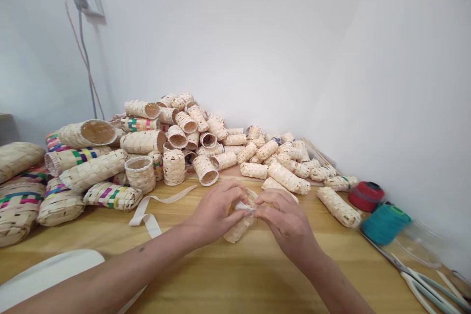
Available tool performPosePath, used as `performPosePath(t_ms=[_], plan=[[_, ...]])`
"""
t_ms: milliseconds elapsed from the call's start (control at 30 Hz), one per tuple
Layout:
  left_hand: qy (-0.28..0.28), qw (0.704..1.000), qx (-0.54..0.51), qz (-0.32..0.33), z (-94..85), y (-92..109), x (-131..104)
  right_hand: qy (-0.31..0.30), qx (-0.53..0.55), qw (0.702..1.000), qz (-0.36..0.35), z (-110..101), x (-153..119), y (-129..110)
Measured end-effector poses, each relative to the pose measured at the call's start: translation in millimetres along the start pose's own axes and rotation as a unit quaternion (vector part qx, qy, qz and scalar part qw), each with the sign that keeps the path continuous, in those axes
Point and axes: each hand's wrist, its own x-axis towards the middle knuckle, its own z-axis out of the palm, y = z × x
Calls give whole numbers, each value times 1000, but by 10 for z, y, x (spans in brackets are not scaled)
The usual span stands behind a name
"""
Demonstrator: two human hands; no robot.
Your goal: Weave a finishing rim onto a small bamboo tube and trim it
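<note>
In the head camera view, a small woven basket (237,232) sits at the middle of a wood-grained surface (265,274), its open rim raised between two bare hands. The left hand (225,206) pinches the near edge of the rim between thumb and fingers, and the right hand (281,211) grips the same rim from the other side, the fingertips of the two close together over a pale strip along the edge. Just behind the hands lies a closed woven roll (277,187), partly hidden by the right hand. To the left of the hands, a cream ribbon (162,200) curls across the wood, and nearer the person's left forearm lies a flat white sheet (55,272), partly covered by the arm. Beyond, a heap of open-mouthed woven cylinders (174,167) rises toward the pale wall (265,49), some banded in green, pink, blue and yellow; smaller woven rolls (289,178) spread to its right. At the far right, a red thread spool (366,196) stands beside a teal thread spool (385,223), with white-handled scissors (423,284) lying nearer the person. A wall socket (90,1) with cables hangs above the left of the heap.
</note>
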Motion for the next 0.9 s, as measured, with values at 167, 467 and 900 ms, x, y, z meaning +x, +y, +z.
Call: performPosePath(t_ms=[167,467,900], plan=[[41,999,11,-20,-16,-59,1,31,84,996,6,-69,58,-100],[26,995,-29,-97,8,-109,9,93,351,892,270,5,-25,-165],[82,981,-59,-167,2,-209,79,89,225,940,241,-222,34,-446]])
